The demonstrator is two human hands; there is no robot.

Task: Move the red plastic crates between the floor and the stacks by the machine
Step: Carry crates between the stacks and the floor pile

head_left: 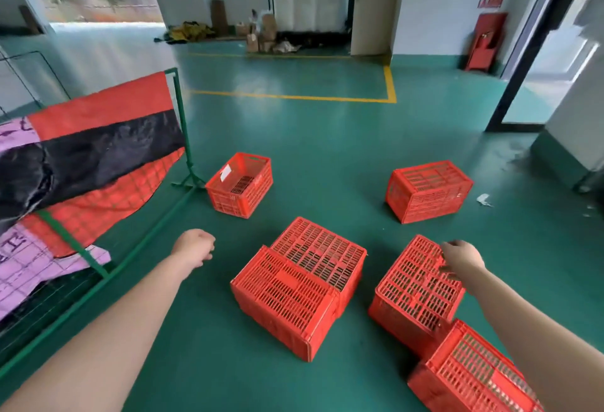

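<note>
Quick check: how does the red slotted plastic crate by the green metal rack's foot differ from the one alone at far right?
The red plastic crate by the rack stands open side up, a white slip inside; the far-right red crate is bottom up, slatted base on top. The first sits beside the green rack's foot; the second stands alone. Both rest on the green floor.

Left hand (193, 245) fisted, right hand (461, 263) outstretched.
</note>
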